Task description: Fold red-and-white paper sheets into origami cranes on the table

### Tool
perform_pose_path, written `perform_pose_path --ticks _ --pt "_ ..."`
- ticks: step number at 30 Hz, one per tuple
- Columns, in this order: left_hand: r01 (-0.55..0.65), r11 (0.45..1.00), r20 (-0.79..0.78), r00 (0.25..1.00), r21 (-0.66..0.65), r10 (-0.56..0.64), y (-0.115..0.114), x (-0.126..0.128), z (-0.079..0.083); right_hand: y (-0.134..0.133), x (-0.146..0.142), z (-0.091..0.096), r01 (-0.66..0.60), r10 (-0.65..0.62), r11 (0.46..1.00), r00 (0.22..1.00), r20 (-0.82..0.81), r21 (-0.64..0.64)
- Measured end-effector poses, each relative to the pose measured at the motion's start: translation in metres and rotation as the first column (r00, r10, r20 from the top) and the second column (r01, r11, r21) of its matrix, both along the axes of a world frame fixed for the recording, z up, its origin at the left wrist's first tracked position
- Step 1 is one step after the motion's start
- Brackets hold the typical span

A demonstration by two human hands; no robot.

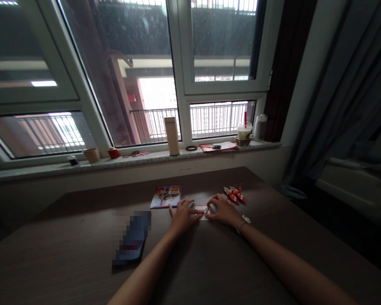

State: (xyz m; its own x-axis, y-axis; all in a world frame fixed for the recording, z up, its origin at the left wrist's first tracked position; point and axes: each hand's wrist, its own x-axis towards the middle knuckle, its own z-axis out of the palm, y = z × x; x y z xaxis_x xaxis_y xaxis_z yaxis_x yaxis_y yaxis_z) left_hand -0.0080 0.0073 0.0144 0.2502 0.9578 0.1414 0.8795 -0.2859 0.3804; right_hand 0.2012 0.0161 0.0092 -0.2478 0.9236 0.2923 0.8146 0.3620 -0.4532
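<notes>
A small printed paper (204,216), white with red, yellow and blue marks, lies on the table between my hands. My left hand (183,215) grips its left part with thumb and forefinger, while the other fingers are spread toward the window. From the right, my right hand (224,210) pinches the paper with curled fingers; a bracelet circles that wrist. The fingers hide part of the paper, and its folds are too small to make out. Past my left hand lies a colourful printed booklet (166,197). Several folded red paper pieces (234,194) sit beyond my right hand.
A blurred-out phone-like dark object (133,239) lies left of my left forearm on the brown table (66,254). Along the windowsill (139,160) stand a tall beige flask (172,136), a paper cup (92,155), scissors (216,146) on red-edged papers and a drink cup (244,130).
</notes>
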Motion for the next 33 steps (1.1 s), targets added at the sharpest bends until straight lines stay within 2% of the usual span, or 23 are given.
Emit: perform_pose_path --ticks 6,10,23,33 --pt "-0.002 1.0 -0.007 1.0 0.011 0.002 0.0 0.0 0.0 -0.005 0.001 0.005 -0.042 0.043 0.999 0.999 0.033 -0.032" --pt "-0.003 1.0 -0.007 1.0 -0.002 0.003 -0.001 0.001 0.002 -0.005 0.001 0.002 -0.036 0.037 0.999 0.999 0.029 -0.017" --pt "-0.055 0.996 0.046 0.998 0.069 0.052 -0.004 -0.003 0.003 -0.003 0.005 -0.004 -0.152 0.147 0.987 0.986 -0.08 -0.048" --pt "-0.088 0.995 0.04 0.995 0.041 0.087 -0.002 -0.003 0.002 -0.01 -0.009 -0.001 -0.062 0.062 0.998 0.995 -0.072 0.002"
